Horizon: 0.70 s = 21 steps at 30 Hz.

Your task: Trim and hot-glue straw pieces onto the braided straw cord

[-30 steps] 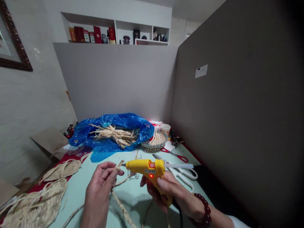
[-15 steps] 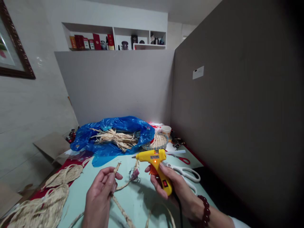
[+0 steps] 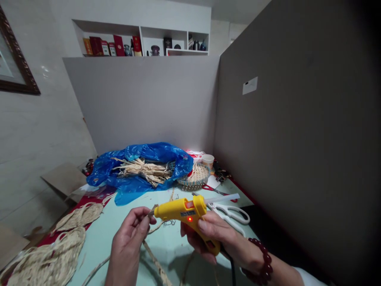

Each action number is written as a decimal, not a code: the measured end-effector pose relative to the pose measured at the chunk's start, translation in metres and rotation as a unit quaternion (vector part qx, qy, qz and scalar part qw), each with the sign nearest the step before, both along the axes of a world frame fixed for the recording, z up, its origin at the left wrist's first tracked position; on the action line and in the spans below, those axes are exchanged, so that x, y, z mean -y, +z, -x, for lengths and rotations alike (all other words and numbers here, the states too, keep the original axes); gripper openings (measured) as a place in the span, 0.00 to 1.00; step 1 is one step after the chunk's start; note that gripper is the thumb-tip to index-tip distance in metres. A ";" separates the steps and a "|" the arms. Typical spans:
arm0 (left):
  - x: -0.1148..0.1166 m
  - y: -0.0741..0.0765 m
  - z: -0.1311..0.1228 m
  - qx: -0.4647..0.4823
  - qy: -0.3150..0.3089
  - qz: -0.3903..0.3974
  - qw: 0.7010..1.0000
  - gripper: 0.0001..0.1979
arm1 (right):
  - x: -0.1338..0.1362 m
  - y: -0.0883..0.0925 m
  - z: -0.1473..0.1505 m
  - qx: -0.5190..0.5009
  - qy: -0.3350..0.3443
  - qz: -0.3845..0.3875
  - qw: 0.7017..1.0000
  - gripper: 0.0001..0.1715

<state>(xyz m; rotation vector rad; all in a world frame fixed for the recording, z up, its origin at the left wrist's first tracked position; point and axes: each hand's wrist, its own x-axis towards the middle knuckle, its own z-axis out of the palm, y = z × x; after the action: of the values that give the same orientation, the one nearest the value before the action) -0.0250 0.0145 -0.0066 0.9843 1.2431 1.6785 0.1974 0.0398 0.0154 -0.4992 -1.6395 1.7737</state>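
My left hand [image 3: 129, 240] pinches the end of a braided straw cord [image 3: 156, 264], which trails down over the table toward me. A yellow hot glue gun [image 3: 172, 209] is gripped in my right hand [image 3: 217, 234], fingers wrapped round its handle. Its nozzle meets the cord end at my left fingertips; whether it touches, I cannot tell. A red light glows on the gun's side, and a clear glue stick [image 3: 228, 198] sticks out of its back. White-handled scissors [image 3: 236, 212] lie just beyond my right hand.
A blue plastic bag [image 3: 101, 169] holding a bundle of dry husks [image 3: 143, 169] lies at the back. Beside it are a woven basket [image 3: 193, 182], a paper cup [image 3: 207, 160] and red-handled scissors [image 3: 216, 190]. Woven straw sole shapes [image 3: 50, 260] lie at left. A grey partition [image 3: 285, 139] stands at right.
My right hand has brought the glue gun left and slightly down, so its nozzle now reaches the cord end in my left fingers. The left hand keeps its pinch.
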 end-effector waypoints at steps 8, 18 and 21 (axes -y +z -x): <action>0.002 0.001 -0.002 -0.006 0.003 -0.001 1.000 0.17 | 0.000 0.001 0.000 0.011 -0.014 -0.016 1.000 0.27; 0.001 0.001 -0.003 0.003 0.000 0.003 1.000 0.17 | -0.001 0.011 0.003 0.049 0.043 -0.034 0.997 0.32; 0.000 0.000 -0.002 0.003 -0.005 0.003 1.000 0.16 | -0.001 0.010 0.004 0.053 0.038 -0.044 0.997 0.34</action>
<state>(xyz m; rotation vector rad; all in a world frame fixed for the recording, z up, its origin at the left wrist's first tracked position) -0.0231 0.0147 -0.0062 0.9800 1.2365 1.6681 0.1936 0.0405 0.0256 -0.5036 -1.8251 1.7464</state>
